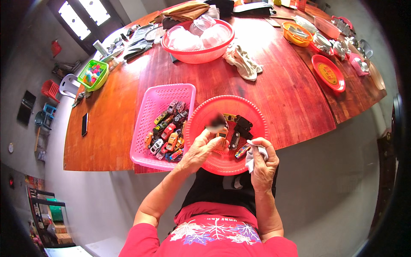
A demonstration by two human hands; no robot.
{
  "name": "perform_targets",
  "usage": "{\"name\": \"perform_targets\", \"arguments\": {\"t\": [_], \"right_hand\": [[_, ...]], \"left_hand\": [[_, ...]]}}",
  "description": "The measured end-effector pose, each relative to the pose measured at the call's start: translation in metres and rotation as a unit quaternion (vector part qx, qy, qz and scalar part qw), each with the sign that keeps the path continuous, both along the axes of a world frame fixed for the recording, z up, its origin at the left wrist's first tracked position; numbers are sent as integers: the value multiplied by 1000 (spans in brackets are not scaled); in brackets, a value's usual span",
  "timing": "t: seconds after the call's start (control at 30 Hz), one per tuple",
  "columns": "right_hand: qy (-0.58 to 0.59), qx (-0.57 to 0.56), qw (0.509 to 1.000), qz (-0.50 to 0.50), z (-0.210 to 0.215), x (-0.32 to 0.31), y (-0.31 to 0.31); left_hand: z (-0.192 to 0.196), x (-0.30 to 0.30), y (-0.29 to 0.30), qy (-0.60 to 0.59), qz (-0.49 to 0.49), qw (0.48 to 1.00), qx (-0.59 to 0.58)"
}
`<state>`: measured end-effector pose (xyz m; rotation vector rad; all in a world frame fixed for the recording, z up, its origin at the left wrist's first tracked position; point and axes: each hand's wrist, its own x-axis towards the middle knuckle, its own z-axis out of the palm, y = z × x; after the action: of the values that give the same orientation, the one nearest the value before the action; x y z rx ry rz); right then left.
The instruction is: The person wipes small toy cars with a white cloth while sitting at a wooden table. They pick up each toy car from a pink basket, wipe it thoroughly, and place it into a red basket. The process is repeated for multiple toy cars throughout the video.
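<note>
My left hand point(200, 150) grips an orange toy car point(223, 132) between thumb and fingers, above the round red plastic basket point(205, 164). A blurred patch hides the car's far end. Bunched in my right hand point(263, 170) is a white cloth point(252, 162), at the basket's near right rim. Inside that basket lie several toy cars, among them a black one point(243, 124) and a colourful one point(242, 150). Left of it stands a pink rectangular basket point(142, 128) with many toy cars heaped in its near right part, including a red car point(168, 130).
Both baskets sit at the near edge of a reddish wooden table point(282, 103). Farther back are a red basket of clear plastic items point(197, 55), a crumpled cloth point(242, 62) and a red oval tray point(317, 64). Leftward lie a phone point(84, 124) and a green basket point(99, 83).
</note>
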<state>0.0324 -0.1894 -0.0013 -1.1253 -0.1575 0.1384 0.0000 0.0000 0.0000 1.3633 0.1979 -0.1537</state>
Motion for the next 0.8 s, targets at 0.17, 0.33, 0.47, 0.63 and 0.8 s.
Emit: {"name": "perform_targets", "arguments": {"t": [0.17, 0.33, 0.47, 0.63, 0.8], "right_hand": [[-5, 26, 1000, 2, 8, 7, 23], [-331, -278, 901, -25, -9, 1, 47], [-395, -343, 850, 61, -11, -20, 32], [-494, -341, 800, -11, -10, -20, 22], [-458, -272, 841, -93, -5, 9, 23]], "left_hand": [[-8, -19, -29, -14, 53, 986, -156], [7, -29, -48, -40, 118, 952, -279], [13, -34, -37, -67, 134, 948, -280], [7, -44, -40, -27, 140, 957, -252], [13, -53, -43, -16, 99, 978, -182]]}}
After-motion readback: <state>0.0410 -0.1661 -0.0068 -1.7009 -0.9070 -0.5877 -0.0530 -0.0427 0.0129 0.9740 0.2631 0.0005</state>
